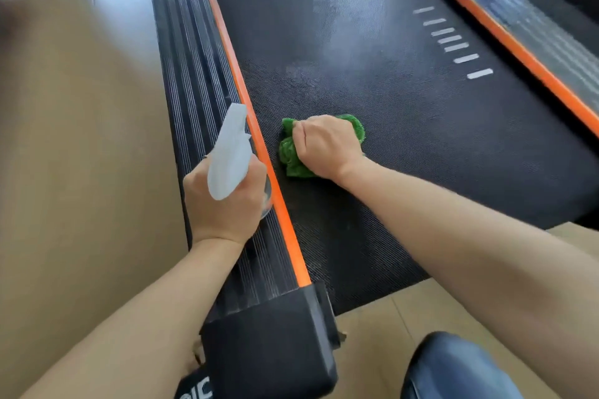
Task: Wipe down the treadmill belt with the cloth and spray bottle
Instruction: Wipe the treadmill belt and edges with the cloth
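Note:
The black textured treadmill belt point(405, 126) runs away from me, with pale damp patches in its middle. My right hand point(325, 146) grips a bunched green cloth point(291, 159) and presses it on the belt near the left orange strip. My left hand point(223, 201) holds a white spray bottle point(228, 155) over the left ribbed side rail, nozzle pointing away from me. The bottle's clear body is mostly hidden by my fingers.
Orange strips point(259, 146) edge the belt on both sides, with a ribbed black side rail point(191, 100) at the left and a black end cap point(269, 350) close to me. White stripe marks point(453, 42) sit on the belt's right. Tan floor point(81, 172) surrounds the treadmill.

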{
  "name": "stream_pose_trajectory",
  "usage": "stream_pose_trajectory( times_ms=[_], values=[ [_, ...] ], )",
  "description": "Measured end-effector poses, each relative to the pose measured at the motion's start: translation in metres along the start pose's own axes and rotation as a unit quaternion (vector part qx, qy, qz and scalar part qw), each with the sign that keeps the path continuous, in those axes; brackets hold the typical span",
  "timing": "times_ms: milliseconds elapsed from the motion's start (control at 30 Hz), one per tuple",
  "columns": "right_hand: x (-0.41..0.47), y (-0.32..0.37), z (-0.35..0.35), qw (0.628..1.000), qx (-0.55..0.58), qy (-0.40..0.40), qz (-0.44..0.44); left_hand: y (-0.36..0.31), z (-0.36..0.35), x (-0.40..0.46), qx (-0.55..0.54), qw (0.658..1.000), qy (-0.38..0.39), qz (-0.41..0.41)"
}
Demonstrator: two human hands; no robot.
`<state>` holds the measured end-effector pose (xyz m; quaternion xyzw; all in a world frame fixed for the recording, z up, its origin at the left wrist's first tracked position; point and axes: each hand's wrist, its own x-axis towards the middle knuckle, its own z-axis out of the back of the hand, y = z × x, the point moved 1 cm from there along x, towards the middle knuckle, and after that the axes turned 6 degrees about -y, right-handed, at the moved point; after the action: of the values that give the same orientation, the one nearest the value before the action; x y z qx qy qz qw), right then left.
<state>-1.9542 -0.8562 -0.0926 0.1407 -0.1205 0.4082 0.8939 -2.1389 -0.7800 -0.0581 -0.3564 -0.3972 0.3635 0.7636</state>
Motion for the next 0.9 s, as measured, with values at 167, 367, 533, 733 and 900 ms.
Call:
stream_pose_trajectory(
  times_ms=[167, 367, 533, 733, 900],
  values=[
    [-0.088, 0.002, 0.030, 0.999, 0.029, -0.009, -0.019, -0.005, 0.002, 0.001, 0.009, 1.000, 0.010, 0.007],
    [-0.169, -0.016, 0.067, 0.990, 0.088, 0.002, 0.114, -0.009, 0.005, 0.001, 0.019, 1.000, 0.005, 0.015],
    [-0.099, -0.042, 0.042, 0.993, 0.023, -0.042, 0.108, -0.006, 0.003, 0.003, 0.037, 0.999, -0.003, 0.008],
    [-0.021, -0.059, 0.016, 0.996, -0.007, -0.019, -0.091, -0.006, 0.002, 0.001, 0.018, 0.999, 0.004, -0.027],
    [-0.100, -0.027, 0.038, 0.997, 0.006, -0.029, -0.070, -0.007, 0.003, 0.001, 0.009, 1.000, -0.001, -0.003]
  ],
)
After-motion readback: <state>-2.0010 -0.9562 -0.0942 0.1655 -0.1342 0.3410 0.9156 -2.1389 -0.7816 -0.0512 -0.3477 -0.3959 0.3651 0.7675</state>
